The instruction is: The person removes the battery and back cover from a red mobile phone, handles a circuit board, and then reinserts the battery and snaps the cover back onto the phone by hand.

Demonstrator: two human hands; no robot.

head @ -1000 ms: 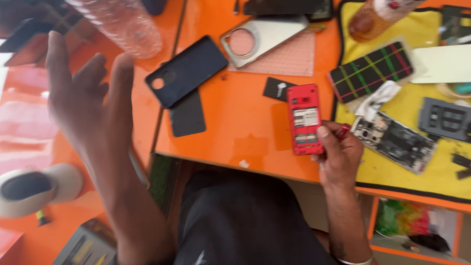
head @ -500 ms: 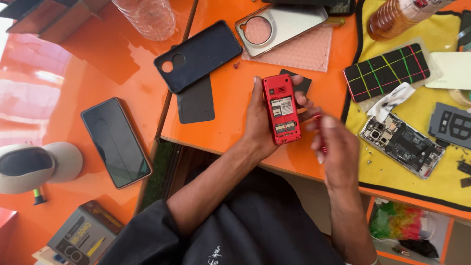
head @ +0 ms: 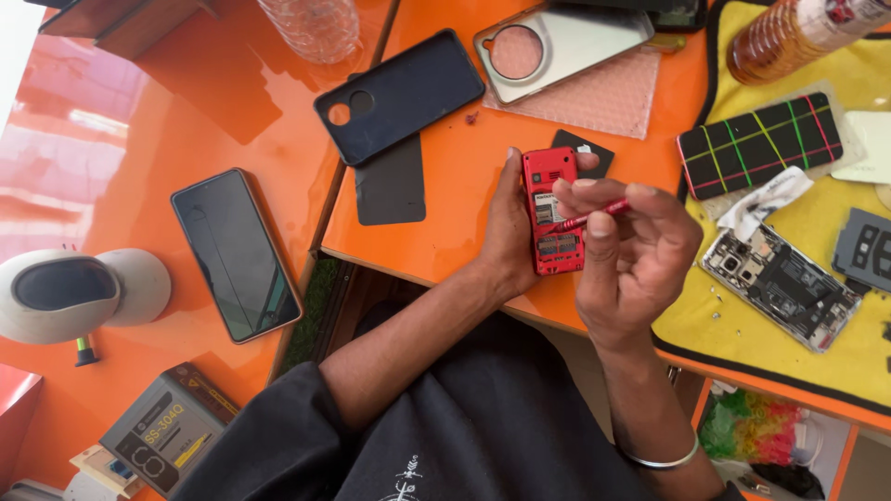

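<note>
On the orange desk (head: 445, 213), with the black phone (head: 237, 253) lying off to the left, the left hand (head: 509, 232) now grips the opened red phone (head: 553, 211) at the desk's edge, while the right hand's (head: 631, 264) fingers (head: 603, 237), empty half a second ago, pinch a red tool (head: 587, 218) onto its innards.

I'm getting a bright, evenly daylit view; the strongest light comes in from about ten o'clock, where the glossy orange table (head: 139, 130) washes out into pale pinkish glare. Shadows are soft and short, falling toward five o'clock beneath the left hand (head: 509, 232) and right hand (head: 631, 260). Focus is crisp at centre, with slight stretching toward the corners
</note>
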